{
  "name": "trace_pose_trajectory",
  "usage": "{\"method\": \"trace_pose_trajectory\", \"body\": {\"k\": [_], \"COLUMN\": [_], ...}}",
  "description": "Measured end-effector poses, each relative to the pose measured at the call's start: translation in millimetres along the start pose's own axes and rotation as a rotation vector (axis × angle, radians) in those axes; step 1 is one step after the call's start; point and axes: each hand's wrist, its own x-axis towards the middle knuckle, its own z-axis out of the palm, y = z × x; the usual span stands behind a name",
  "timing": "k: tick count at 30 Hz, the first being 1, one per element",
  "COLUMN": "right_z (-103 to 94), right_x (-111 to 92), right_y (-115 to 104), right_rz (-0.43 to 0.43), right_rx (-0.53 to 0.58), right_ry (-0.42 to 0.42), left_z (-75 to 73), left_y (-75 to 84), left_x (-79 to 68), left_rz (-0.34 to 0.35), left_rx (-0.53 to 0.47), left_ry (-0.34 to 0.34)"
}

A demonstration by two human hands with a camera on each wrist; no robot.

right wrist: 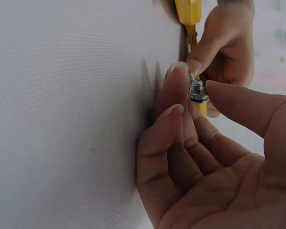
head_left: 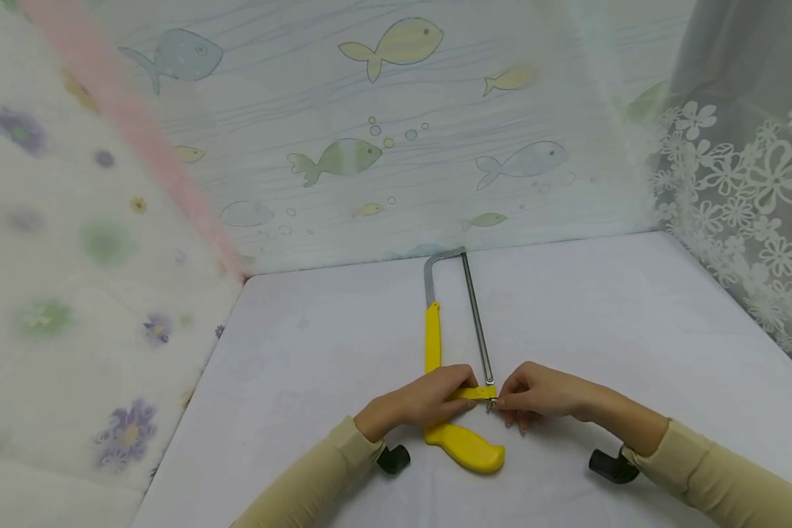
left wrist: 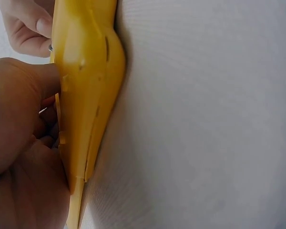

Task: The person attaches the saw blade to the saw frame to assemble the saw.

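Note:
A hacksaw [head_left: 433, 337] with a yellow and grey frame lies flat on the white-covered table, its blade [head_left: 477, 319] on the right and its yellow handle [head_left: 471, 449] toward me. My left hand [head_left: 429, 397] lies across the frame and grips the short yellow arm at the blade's near end. Just beyond that arm, a small metal wing nut [right wrist: 198, 94] sits on a threaded end. My right hand [head_left: 548, 392] pinches it with thumb and finger; the other fingers are curled loosely below. In the left wrist view, the yellow handle [left wrist: 88, 81] hides part of the left fingers.
Black wrist devices [head_left: 394, 460] show beneath both cuffs. Behind the table hangs a fish-print curtain [head_left: 383, 220], close to the saw's far end. Floral fabric [head_left: 125, 367] hangs at the left, a grey lace curtain [head_left: 759, 183] at the right.

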Motion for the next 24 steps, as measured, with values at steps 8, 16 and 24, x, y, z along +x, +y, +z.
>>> {"method": "trace_pose_trajectory", "body": {"k": [8,16,24], "right_z": [-1.1,-2.5,-4.1], "right_x": [-1.3,0.0,3.4], "right_y": [1.6,2.1,6.8], "right_rz": [-0.015,-0.012,-0.015], "right_rx": [0.065,0.097,0.195], "right_ry": [-0.005,-0.028,-0.075], "left_z": [0.5,-0.1,-0.1], "left_y": [0.0,0.9,0.1], "left_x": [-0.3,0.3,0.4], "left_rz": [0.005,0.001,0.013], "left_rx": [0.011,0.019,0.027], "left_ry": [0.002,0.001,0.000]}}
